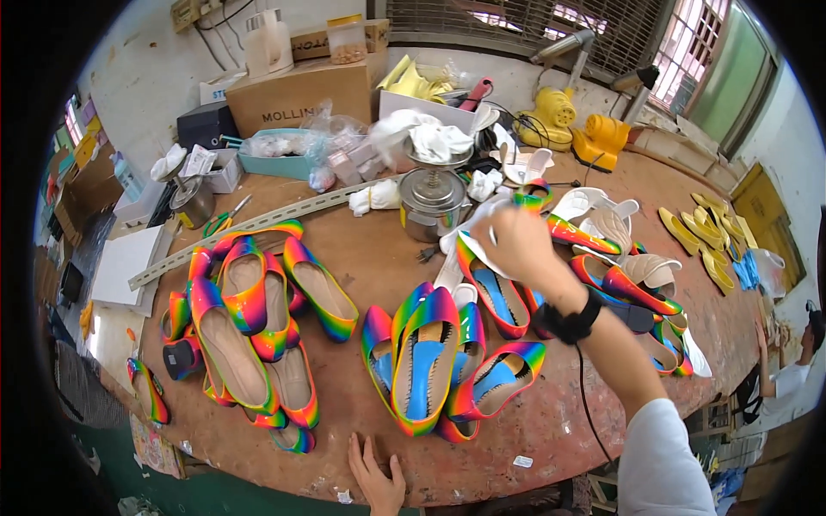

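Left grip [376,478] lay spread on the worktop [564,413], probably bracing; whether right grip [508,236] held a shoe [514,330], I couldn't tell.

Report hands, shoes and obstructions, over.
Left hand open at near edge of table. Right hand by blue-lined rainbow shoe, grip unclear. Black cord near black wristband.
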A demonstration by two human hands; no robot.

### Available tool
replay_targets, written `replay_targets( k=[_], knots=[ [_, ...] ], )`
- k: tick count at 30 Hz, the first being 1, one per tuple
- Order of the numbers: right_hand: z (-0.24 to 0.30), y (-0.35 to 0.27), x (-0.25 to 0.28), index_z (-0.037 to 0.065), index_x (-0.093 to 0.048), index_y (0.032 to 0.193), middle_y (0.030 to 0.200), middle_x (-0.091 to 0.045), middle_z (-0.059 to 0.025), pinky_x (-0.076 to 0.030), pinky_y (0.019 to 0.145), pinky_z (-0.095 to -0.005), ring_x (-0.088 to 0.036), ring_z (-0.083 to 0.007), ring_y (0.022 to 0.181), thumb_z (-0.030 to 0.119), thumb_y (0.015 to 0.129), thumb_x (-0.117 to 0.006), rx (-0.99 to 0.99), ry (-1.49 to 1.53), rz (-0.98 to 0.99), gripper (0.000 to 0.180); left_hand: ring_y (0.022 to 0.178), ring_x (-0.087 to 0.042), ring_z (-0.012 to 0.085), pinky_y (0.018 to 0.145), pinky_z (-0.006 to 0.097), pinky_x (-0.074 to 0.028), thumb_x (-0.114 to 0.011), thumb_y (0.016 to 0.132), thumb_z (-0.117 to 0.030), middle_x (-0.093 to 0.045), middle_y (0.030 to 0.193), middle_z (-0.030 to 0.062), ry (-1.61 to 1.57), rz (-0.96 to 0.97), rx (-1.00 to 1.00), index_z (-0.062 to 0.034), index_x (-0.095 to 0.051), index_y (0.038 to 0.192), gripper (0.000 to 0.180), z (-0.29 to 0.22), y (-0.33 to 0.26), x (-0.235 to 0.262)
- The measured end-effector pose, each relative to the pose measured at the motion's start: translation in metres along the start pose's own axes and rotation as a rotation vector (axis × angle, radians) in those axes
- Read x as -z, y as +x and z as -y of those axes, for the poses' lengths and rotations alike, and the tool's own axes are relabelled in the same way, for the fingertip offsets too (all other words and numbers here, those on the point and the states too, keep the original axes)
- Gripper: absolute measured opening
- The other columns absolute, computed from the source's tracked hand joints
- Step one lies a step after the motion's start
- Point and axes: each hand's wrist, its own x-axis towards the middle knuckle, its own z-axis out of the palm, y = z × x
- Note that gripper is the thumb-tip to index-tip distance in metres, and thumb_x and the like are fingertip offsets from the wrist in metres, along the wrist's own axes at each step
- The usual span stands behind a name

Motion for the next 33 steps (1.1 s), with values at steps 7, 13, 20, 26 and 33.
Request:
replay_targets(
  k=[7, 13, 20, 26, 33],
  knots=[
    [-0.06, -0.071, -0.113, 0.003, -0.07, 0.095, 0.094, -0.067, -0.0132, -0.047, 0.086, -0.0419, -0.06, -0.0292, 0.102, 0.007, 0.073, -0.064, 0.113, -0.096, -0.267, 0.022, 0.138, -0.034, 0.0448, 0.116, 0.052, -0.026, -0.059, 0.096, -0.027, -0.04, 0.148, 0.0259, 0.102, 0.011, -0.028, -0.0014, -0.043, 0.145, 0.058, 0.001, -0.004, -0.003],
    [-0.075, -0.076, -0.109, 0.005, -0.064, 0.098, 0.085, -0.068, -0.0111, -0.044, 0.078, -0.0379, -0.06, -0.0269, 0.091, 0.007, 0.079, -0.065, -0.029, -0.033, -0.349, 0.019, 0.139, -0.033, 0.0434, 0.117, 0.052, -0.024, -0.059, 0.095, -0.026, -0.039, 0.149, 0.0259, 0.16, 0.016, -0.065, -0.0029, -0.043, 0.146, 0.058, -0.002, -0.004, -0.008],
    [-0.074, -0.183, 0.009, 0.008, -0.053, 0.128, 0.085, -0.063, -0.0009, -0.044, 0.057, -0.023, -0.056, -0.0023, 0.071, 0.009, 0.102, -0.053, -0.381, 1.395, -0.394, 0.026, 0.14, -0.033, 0.0418, 0.116, 0.05, -0.026, -0.062, 0.09, -0.016, -0.036, 0.15, 0.0276, 0.148, -0.037, -0.062, 0.0027, -0.044, 0.139, 0.056, 0.029, -0.012, -0.016],
    [-0.1, -0.292, 0.049, 0.006, -0.044, 0.145, 0.12, -0.064, -0.0109, -0.054, 0.082, -0.0287, -0.065, -0.014, 0.099, 0.005, 0.099, -0.054, -0.647, 1.704, -0.507, 0.047, 0.139, -0.036, 0.0438, 0.114, 0.052, -0.028, -0.065, 0.085, -0.011, -0.038, 0.149, 0.0277, -0.054, -0.32, -0.337, -0.0006, -0.048, 0.135, 0.054, -0.086, 0.003, -0.012],
    [-0.12, -0.418, 0.061, -0.003, -0.051, 0.137, 0.131, -0.06, -0.0132, -0.052, 0.084, -0.0356, -0.062, -0.0199, 0.104, 0.02, 0.096, -0.06, -0.839, 2.005, -0.581, 0.048, 0.14, -0.035, 0.0447, 0.113, 0.049, -0.033, -0.071, 0.079, -0.006, -0.038, 0.149, 0.0273, -0.109, 0.267, -0.849, -0.0006, -0.054, 0.13, 0.054, -0.261, 0.072, -0.108]
  ],
)
